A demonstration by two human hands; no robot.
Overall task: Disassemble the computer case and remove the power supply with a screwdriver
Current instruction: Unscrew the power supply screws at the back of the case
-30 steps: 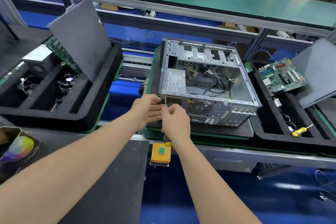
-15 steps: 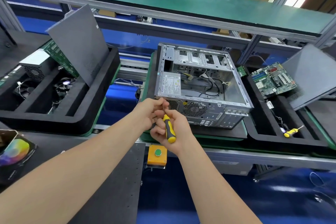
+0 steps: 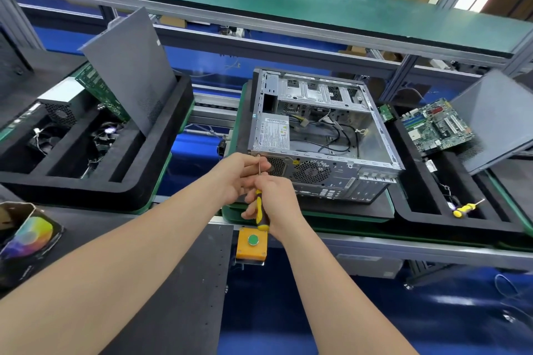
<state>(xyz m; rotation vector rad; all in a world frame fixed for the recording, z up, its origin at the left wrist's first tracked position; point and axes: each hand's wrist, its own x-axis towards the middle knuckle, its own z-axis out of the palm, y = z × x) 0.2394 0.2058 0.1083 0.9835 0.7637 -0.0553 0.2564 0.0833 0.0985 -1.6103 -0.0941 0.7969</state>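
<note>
An open silver computer case [image 3: 372,135] lies on its side on a black mat. The grey power supply [image 3: 273,133] with a white label sits in its near left corner. My right hand [image 3: 275,197] grips the yellow-and-black handle of a screwdriver [image 3: 261,209]. The thin shaft points up to the case's near left rear corner. My left hand [image 3: 235,174] pinches the shaft just below the tip. The tip itself is partly hidden by my fingers.
A black foam tray [image 3: 161,170] on the left holds a side panel [image 3: 132,66], a circuit board and another power supply. The right tray [image 3: 427,219] holds a motherboard [image 3: 435,127] and a second yellow screwdriver [image 3: 465,207]. An orange button box [image 3: 251,248] sits at the bench edge.
The screwdriver was drawn back from the case with its handle turned up half a second ago. Now its tip is up at the case's near left corner again, my left fingers on the shaft.
</note>
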